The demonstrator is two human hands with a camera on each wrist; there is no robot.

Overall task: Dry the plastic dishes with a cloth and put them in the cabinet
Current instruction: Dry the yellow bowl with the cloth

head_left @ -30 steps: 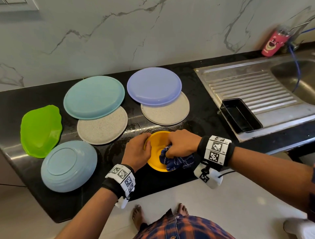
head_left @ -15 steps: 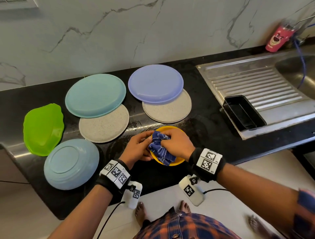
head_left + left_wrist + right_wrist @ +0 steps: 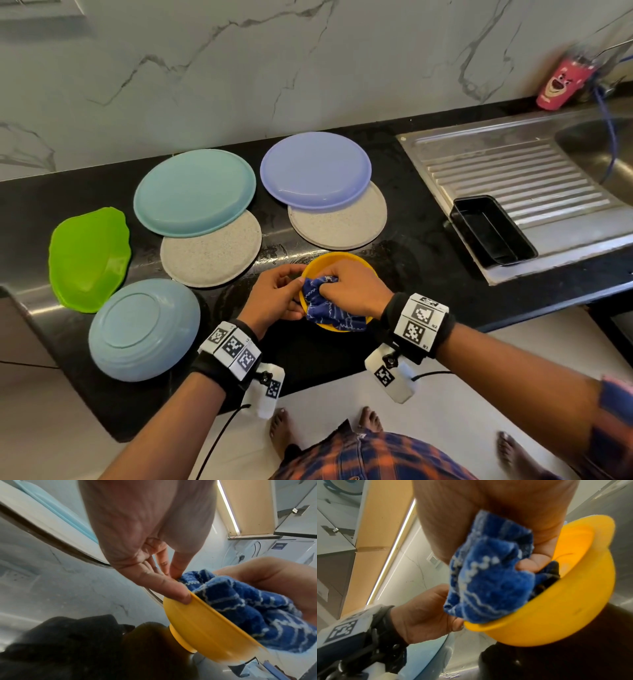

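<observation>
At the near edge of the black stone counter point(image 3: 421, 219), the small round yellow plastic bowl point(image 3: 337, 265) stands on its foot. The left hand point(image 3: 274, 298) pinches its left rim between thumb and fingers, while the right hand point(image 3: 356, 291), fingers curled, clutches the bunched blue patterned cloth point(image 3: 325, 308) inside the bowl.
</observation>
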